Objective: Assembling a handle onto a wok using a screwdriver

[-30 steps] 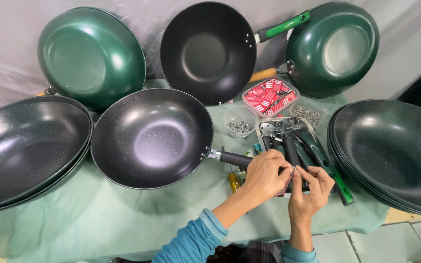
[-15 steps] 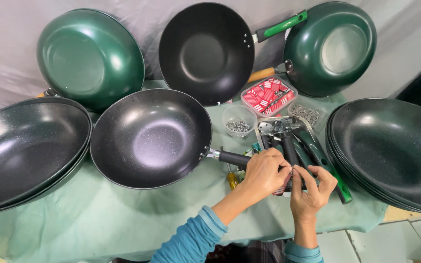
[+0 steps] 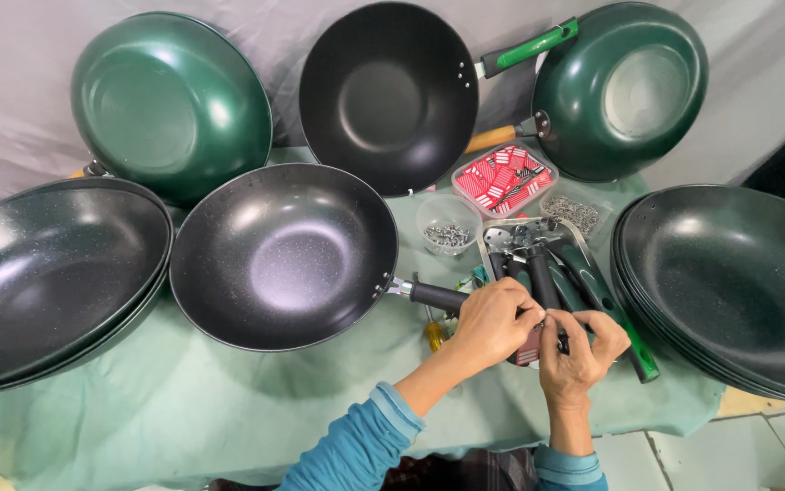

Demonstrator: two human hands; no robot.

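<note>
Fingers of the left hand [image 3: 490,320] and right hand [image 3: 581,350] curl shut together over a small red piece [image 3: 529,347], mostly hidden, beside the black handle [image 3: 438,295] of the black wok [image 3: 285,256]; loose handles [image 3: 556,277] crowd behind.

Only 1 view is given, from a head-worn camera. The table [image 3: 183,418] is seen from above, steeply downward and slightly forward toward the draped backdrop [image 3: 20,64]. Both forearms enter from the bottom edge. The whole spread is framed at arm's reach. No 2nd view is supplied.
</note>
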